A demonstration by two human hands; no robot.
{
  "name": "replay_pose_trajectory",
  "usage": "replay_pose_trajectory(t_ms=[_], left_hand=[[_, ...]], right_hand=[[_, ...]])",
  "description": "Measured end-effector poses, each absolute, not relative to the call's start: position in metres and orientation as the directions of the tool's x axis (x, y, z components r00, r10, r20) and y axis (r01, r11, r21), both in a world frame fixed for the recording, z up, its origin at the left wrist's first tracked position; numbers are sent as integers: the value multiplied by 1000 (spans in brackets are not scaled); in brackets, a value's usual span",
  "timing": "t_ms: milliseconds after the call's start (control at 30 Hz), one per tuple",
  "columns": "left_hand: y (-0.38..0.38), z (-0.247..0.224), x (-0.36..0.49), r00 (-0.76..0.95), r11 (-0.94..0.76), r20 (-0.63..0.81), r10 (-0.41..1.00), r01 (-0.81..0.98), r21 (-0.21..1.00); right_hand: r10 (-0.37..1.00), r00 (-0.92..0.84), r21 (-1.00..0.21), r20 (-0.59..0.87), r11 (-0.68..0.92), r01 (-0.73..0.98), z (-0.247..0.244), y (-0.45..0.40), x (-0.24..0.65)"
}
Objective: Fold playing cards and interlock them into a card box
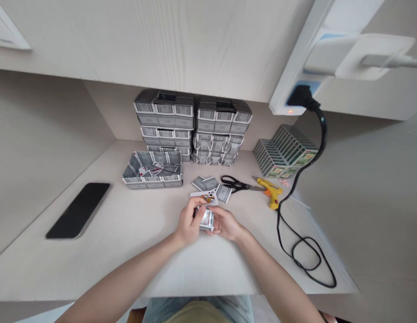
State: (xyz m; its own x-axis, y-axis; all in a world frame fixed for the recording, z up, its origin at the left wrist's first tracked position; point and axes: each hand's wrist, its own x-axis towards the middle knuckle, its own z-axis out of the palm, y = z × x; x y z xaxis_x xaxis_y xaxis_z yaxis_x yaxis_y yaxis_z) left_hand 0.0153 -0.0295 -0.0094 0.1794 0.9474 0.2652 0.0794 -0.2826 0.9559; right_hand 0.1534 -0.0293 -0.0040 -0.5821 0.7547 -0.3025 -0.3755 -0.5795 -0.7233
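Just above the front part of the desk, my left hand [189,222] is closed on a small piece made of playing cards [206,218], its thumb lying along the top. My right hand [225,223] grips the same piece from the other side, fingers partly under it. How the cards in it are joined cannot be made out. Right behind my hands lies a face-up queen card [208,197]. Several playing cards [210,183] with grey patterned backs lie around it. Black-handled scissors [238,184] rest beside these cards, blades pointing right.
A card-built tray [154,184] holds loose card pieces; stacked card boxes [164,119] stand behind it. A black phone [79,211] lies left. On the right are a yellow glue gun [271,192], its looped black cord [304,267], green card packs [285,150] and a power strip [282,96].
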Motion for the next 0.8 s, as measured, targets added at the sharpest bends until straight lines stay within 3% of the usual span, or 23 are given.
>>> replay_pose_trajectory(t_ms=[267, 533, 800], left_hand=[[-24, -10, 13, 169, -221, 210, 963, 52, 974], [-15, 2, 13, 106, -363, 348, 931, 208, 908], [-17, -7, 16, 133, -368, 345, 929, 244, 897]], right_hand=[[874, -455, -839, -169, -370, -398, -7, -32, 149], [958, -284, -948, -31, -118, -296, -12, -29, 152], [958, -287, -982, -17, -69, -175, -9, -35, 149]])
